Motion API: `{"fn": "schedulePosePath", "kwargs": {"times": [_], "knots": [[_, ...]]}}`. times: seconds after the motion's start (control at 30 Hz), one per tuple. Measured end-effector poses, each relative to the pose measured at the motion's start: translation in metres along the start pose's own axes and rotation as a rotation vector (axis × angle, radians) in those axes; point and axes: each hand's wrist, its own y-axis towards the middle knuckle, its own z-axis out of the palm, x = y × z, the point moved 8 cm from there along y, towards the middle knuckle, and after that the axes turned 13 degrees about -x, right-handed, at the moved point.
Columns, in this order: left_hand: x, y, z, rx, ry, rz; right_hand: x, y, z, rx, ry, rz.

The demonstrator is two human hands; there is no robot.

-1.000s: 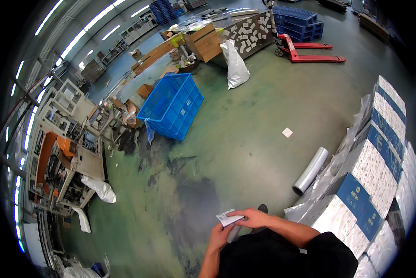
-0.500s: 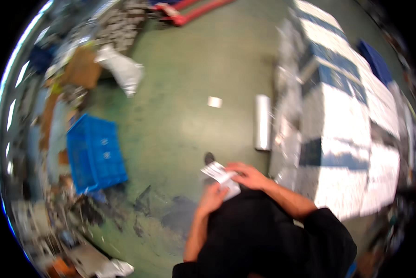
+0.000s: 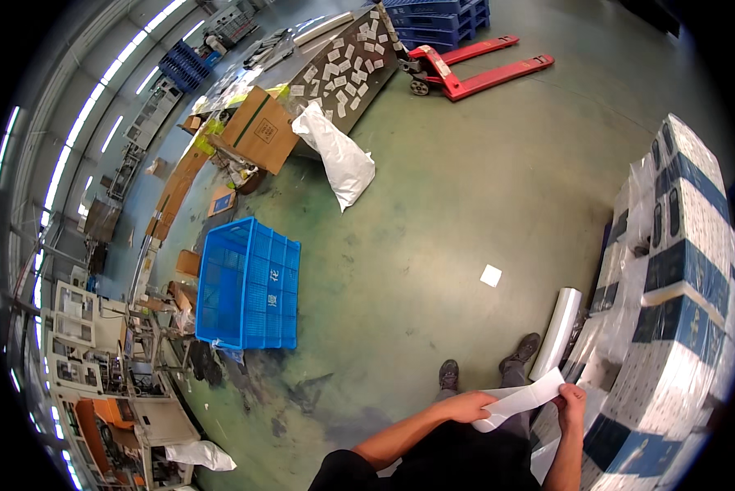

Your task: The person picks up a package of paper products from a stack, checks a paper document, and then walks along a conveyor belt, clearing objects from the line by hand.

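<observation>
Green workshop floor (image 3: pixel 457 213), blue crate (image 3: pixel 251 286)

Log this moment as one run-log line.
left hand: holds white paper strip | right hand: holds strip's other end | nearby: film roll, wrapped box stack, blue crate

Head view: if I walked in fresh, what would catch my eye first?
Probably the blue crate on the green floor at left, and the red pallet jack at the top. On the right stands a wrapped stack of boxes, with a film roll lying at its foot. At the bottom, the left hand and right hand hold a white paper strip.
</observation>
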Motion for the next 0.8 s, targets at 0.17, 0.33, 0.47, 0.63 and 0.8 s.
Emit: {"fn": "schedulePosePath", "kwargs": {"times": [0.17, 0.33, 0.47, 0.63, 0.8], "knots": [[0.041, 0.049, -0.028, -0.098, 0.14, -0.187, 0.043, 0.118, -0.026, -0.022, 0.045, 0.05], [0.082, 0.086, -0.02, -0.352, -0.117, -0.291, 0.096, 0.248, -0.14, -0.449, 0.204, 0.025], [0.069, 0.11, 0.0, -0.475, -0.455, -0.558, 0.254, 0.299, -0.109, -0.491, 0.245, -0.36], [0.071, 0.149, 0.022, -0.348, -0.512, -0.698, 0.336, 0.31, 0.008, -0.303, -0.605, -1.003], [0.134, 0.174, 0.021, -0.362, -0.426, -0.783, 0.172, 0.455, 0.053, 0.108, -1.436, -0.798]]}}
